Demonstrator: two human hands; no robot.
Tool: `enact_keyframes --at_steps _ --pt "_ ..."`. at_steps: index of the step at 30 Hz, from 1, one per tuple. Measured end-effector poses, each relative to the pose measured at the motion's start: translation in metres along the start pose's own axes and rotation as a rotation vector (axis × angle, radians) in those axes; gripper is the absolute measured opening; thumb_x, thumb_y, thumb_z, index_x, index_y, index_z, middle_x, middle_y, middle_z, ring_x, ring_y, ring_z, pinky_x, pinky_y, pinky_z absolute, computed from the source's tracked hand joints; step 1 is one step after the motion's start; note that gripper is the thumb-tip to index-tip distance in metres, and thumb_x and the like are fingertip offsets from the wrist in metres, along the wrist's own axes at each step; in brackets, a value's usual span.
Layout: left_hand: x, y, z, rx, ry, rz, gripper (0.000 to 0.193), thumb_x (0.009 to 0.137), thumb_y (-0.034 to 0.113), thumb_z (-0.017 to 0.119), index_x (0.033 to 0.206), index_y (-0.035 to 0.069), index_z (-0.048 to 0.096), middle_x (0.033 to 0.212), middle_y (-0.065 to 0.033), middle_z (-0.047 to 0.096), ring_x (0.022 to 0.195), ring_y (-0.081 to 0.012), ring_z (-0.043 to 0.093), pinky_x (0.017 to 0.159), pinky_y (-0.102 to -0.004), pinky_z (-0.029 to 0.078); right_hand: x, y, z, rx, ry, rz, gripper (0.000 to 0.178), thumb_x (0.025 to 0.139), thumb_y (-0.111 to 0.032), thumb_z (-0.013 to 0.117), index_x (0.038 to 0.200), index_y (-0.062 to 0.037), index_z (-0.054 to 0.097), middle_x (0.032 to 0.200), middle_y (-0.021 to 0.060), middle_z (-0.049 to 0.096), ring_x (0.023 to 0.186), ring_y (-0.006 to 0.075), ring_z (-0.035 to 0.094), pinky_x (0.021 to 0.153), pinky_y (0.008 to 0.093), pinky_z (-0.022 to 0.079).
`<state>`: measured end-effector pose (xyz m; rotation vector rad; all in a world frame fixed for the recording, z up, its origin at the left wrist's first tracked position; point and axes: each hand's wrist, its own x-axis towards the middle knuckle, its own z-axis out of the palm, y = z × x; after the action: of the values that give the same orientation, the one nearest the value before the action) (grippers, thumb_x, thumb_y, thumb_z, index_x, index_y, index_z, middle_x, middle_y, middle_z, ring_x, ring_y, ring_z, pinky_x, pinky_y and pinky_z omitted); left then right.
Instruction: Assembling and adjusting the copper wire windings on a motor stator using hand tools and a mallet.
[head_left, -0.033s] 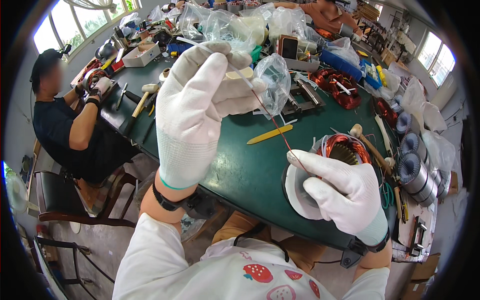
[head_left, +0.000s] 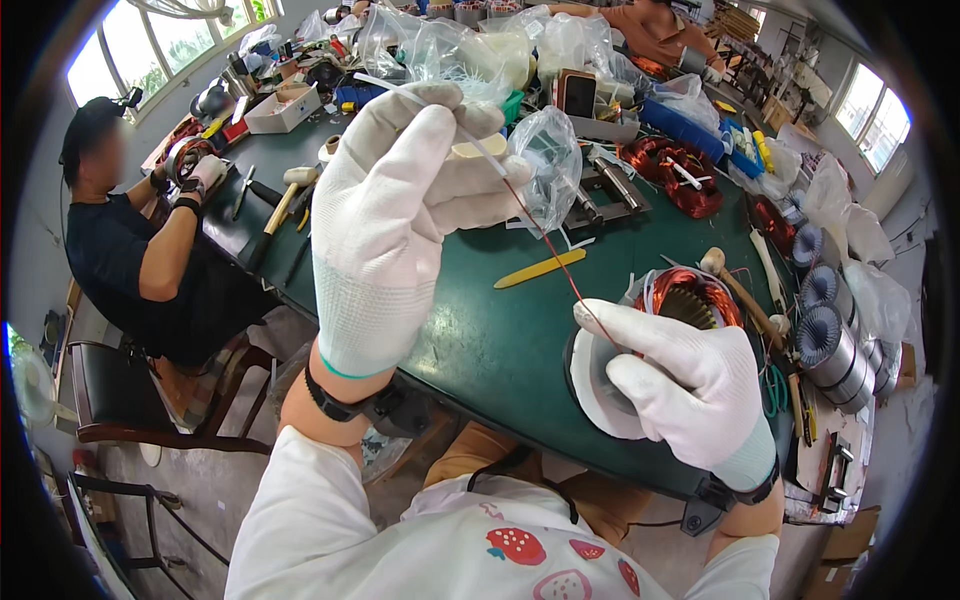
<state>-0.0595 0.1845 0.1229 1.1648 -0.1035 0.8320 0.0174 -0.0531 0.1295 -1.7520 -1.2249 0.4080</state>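
My left hand [head_left: 400,180], in a white knit glove, is raised over the table and pinches a thin white tube [head_left: 483,152]. From the tube's lower end a thin reddish copper wire [head_left: 545,238] slants down to the right. The wire's lower part runs between the thumb and forefinger of my right hand [head_left: 690,375], gloved too. Just behind that hand sits a stator with copper windings [head_left: 665,292], partly hidden by the fingers. A white ring-shaped rim [head_left: 592,400] shows to the left of my right hand.
A yellow flat stick [head_left: 540,268] lies on the green table [head_left: 480,330]. Mallets [head_left: 745,290] and metal stator cores [head_left: 835,335] line the right side. Coils of copper wire [head_left: 680,175] and plastic bags [head_left: 430,50] fill the back. Another person [head_left: 140,230] works at the left.
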Motion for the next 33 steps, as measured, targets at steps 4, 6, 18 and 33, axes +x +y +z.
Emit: enact_keyframes --at_steps 4,6,18,33 --pt "0.000 0.000 -0.001 -0.006 -0.007 -0.002 0.028 0.108 0.023 0.054 0.130 0.005 0.058 0.115 -0.0089 0.071 0.092 -0.0222 0.075 0.081 -0.0350 0.062 0.000 0.000 0.001 -0.005 -0.007 0.027 0.038 0.099 -0.003 0.057 0.135 0.0010 0.066 0.086 0.0001 0.072 0.057 0.0017 0.052 0.054 0.0188 0.044" --pt "0.000 0.000 -0.002 -0.005 -0.002 -0.005 0.028 0.108 0.023 0.054 0.130 0.005 0.058 0.115 -0.0089 0.071 0.092 -0.0222 0.075 0.081 -0.0351 0.062 0.001 0.000 0.001 0.016 -0.004 0.017 0.038 0.099 -0.003 0.056 0.136 0.0012 0.066 0.087 0.0002 0.073 0.057 0.0016 0.052 0.054 0.0187 0.044" --pt "-0.006 -0.005 -0.003 -0.036 -0.121 -0.092 0.026 0.108 0.022 0.053 0.125 0.002 0.059 0.114 -0.0113 0.070 0.095 -0.0237 0.074 0.085 -0.0366 0.061 0.006 -0.009 0.004 0.105 0.047 0.155 0.034 0.099 -0.004 0.057 0.132 0.0034 0.066 0.089 0.0023 0.072 0.061 0.0018 0.052 0.053 0.0193 0.042" --pt "-0.023 -0.021 0.005 0.173 -0.326 0.154 0.031 0.109 0.017 0.048 0.114 -0.007 0.068 0.136 -0.0185 0.061 0.115 -0.0213 0.064 0.104 -0.0356 0.048 0.025 -0.004 0.009 0.135 0.104 0.173 0.017 0.100 -0.017 0.069 0.101 0.0003 0.072 0.073 0.0002 0.064 0.061 0.0051 0.052 0.057 0.0246 0.042"
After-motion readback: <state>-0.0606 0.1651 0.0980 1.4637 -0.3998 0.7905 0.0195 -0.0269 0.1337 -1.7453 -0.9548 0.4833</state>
